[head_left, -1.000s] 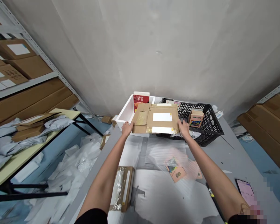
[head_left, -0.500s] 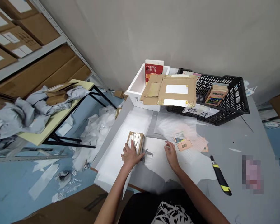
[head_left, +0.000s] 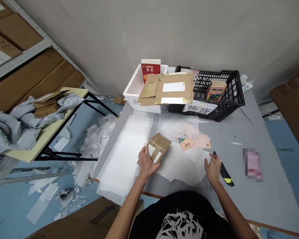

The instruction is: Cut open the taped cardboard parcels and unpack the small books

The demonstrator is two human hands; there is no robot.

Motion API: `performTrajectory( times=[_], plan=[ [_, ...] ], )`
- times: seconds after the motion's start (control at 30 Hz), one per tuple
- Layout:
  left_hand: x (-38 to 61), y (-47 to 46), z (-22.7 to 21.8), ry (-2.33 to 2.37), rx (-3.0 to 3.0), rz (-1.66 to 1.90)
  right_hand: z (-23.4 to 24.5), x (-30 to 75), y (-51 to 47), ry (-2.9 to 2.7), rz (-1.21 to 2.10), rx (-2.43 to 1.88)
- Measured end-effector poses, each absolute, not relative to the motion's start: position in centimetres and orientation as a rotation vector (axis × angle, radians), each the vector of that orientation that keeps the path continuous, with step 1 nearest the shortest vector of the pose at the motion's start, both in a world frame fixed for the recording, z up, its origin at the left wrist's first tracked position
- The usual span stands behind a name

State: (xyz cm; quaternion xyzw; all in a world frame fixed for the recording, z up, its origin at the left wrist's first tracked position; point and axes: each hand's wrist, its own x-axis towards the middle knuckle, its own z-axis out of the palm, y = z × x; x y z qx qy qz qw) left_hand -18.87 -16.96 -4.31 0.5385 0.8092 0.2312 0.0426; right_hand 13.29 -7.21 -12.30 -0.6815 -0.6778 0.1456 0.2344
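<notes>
My left hand (head_left: 147, 163) is wrapped round a small brown cardboard box (head_left: 161, 143), which is tilted over the table and bears white labels and shiny tape. At the right, my right hand (head_left: 213, 167) is at the upper part of a black and yellow utility knife (head_left: 226, 175). Its thumb and fingers are apart, and I cannot tell whether they touch the knife. Between the hands lies white foam sheeting (head_left: 181, 166). Orange-covered booklets (head_left: 186, 144) rest partly under a thin translucent sheet beyond it.
A white foam bin (head_left: 132, 101) and a black plastic crate (head_left: 221, 114) with books stand at the back, a flattened cardboard piece (head_left: 174, 87) across them. Long foam sheets (head_left: 124, 156) cover the table's left side. Grey parcels (head_left: 27, 122) fill a side table.
My left hand has tilted the box up and turned it. My right hand has moved right, from the foam sheet to the utility knife. The camera view has shifted right.
</notes>
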Motion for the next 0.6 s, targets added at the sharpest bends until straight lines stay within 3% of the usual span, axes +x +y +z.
performTrajectory(
  times=[0.13,0.33,0.6],
  plan=[
    [-13.6,-15.7,-5.4,2.142,1.966,0.974,-14.6,19.3,-9.2,-1.918,0.174,-2.191],
    [-8.0,-13.0,-9.1,1.883,2.11,1.018,-16.1,22.5,-11.0,-2.004,0.134,-2.396],
    [-6.3,-12.5,-11.4,1.933,2.104,0.851,-16.0,25.5,-9.1,-2.063,0.483,-2.262]
  ],
)
